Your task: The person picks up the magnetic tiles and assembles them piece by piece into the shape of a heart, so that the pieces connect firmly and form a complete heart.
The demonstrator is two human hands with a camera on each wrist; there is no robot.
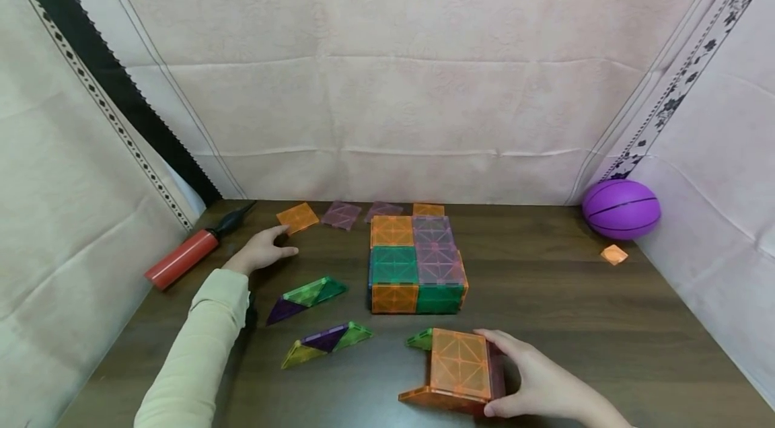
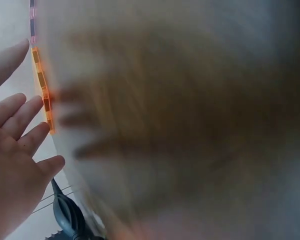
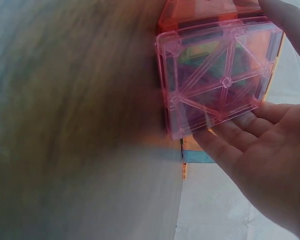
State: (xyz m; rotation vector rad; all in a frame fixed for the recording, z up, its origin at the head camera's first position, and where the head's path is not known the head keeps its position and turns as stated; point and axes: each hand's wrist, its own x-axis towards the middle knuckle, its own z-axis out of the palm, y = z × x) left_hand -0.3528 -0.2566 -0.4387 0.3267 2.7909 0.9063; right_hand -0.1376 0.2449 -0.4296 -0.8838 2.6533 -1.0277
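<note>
My right hand [image 1: 533,381] grips a small box of translucent magnetic tiles [image 1: 461,364] at the front of the table, thumb on its near side and fingers on its far side. Its top is orange; a pink side tile [image 3: 217,80] faces the palm in the right wrist view. One orange tile sticks out at its left, beside a green triangle tile [image 1: 419,339]. My left hand [image 1: 262,253] reaches to the back left with fingers extended, fingertips right at a flat orange tile [image 1: 298,218]. That tile shows edge-on beside the fingers in the left wrist view.
A larger block of magnetic tiles [image 1: 418,266] stands mid-table, with purple tiles [image 1: 342,215] and another orange tile [image 1: 428,210] behind it. Triangle-tile strips [image 1: 307,297] [image 1: 328,342] lie left of centre. A red hand pump [image 1: 184,258], a purple ball [image 1: 621,208] and a small orange piece [image 1: 614,254] flank them.
</note>
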